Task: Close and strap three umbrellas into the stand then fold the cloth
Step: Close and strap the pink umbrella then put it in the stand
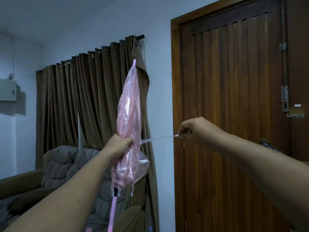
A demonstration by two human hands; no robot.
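Head view: you've got the pink see-through umbrella [128, 104] held up in front of you, closed, tip pointing up and leaning a touch to the right, with the pink shaft [112, 213] running down out of frame at the bottom. Your left hand [117, 148] is wrapped round the gathered canopy at its narrow waist, fingers clenched tight on the plastic, so the canopy bunches out loose below the grip and stays fairly slim above it. Your right hand [192, 129] is out to the right, well apart from the umbrella, pinching the end of the clear strap [158, 138] between thumb and fingertips. The strap runs taut and nearly level from the canopy just beside your left hand across to your right, so it's not wrapped round anything yet.

Behind the umbrella there's a brown curtain [83, 101] on a rod, with a grey padded sofa [58, 164] below it on the left. The wooden door [234, 97] fills the right side, with metal latches [285, 99] near its right edge, and your right forearm crosses in front of it
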